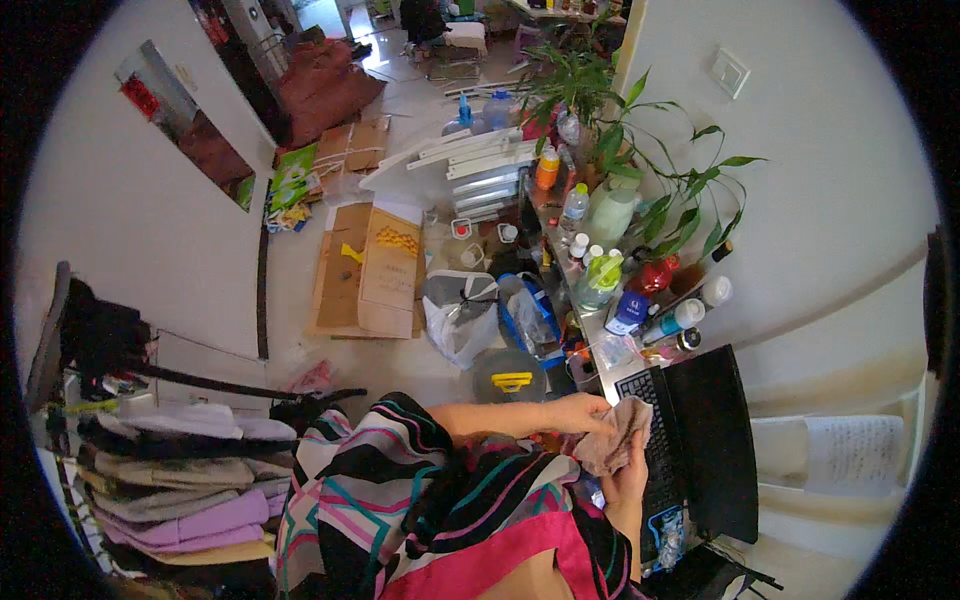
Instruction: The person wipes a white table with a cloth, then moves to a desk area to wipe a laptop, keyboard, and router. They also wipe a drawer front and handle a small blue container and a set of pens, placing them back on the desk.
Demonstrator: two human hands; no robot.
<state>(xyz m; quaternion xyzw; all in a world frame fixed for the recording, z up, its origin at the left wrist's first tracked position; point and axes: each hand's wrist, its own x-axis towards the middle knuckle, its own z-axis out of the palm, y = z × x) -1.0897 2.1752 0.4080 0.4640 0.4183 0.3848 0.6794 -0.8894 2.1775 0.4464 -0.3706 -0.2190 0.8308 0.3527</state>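
Observation:
A crumpled pinkish-brown cloth (612, 440) is bunched between my two hands, in front of an open black laptop (715, 440). My left hand (582, 413) pinches the cloth's upper left part. From below, my right hand (627, 483) grips its lower right edge, fingers partly hidden by the fabric. The cloth overlaps the left side of the keyboard (660, 440) in the view; whether it touches the keys I cannot tell. Just below the keyboard lies a small blue-edged clear packet (665, 535).
Bottles crowd the narrow table beyond the laptop, among them a dark blue tub (628, 313) and a green-capped water bottle (575, 206). A leafy plant (640, 140) leans over them. On the floor are a cardboard box (390, 270) and a white bag (460, 330). Clothes (190, 490) hang at left.

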